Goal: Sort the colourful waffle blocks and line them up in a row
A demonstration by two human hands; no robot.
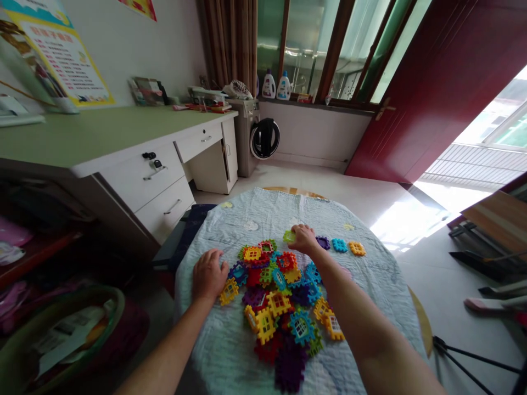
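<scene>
My right hand [303,238] is closed on a lime-green building block [289,236], a flat notched plastic piece, at the far side of the cloth-covered table. Just right of that hand lie a purple block [323,242], a blue block [340,245] and an orange block [357,248] in a row. My left hand [209,272] lies on the cloth with its fingers loosely spread, holding nothing. Beside it are a yellow block [229,291] and the left edge of a heap of mixed blocks [279,302], several with window-like grids. My right forearm passes over the heap's right side.
A pale blue cloth [379,296] covers the round table. Behind it stand a green-topped desk [123,131] and a washing machine [247,137] with its door open. A red door [428,93] is at the right. A bin [119,307] stands low left, tripod legs [465,351] low right.
</scene>
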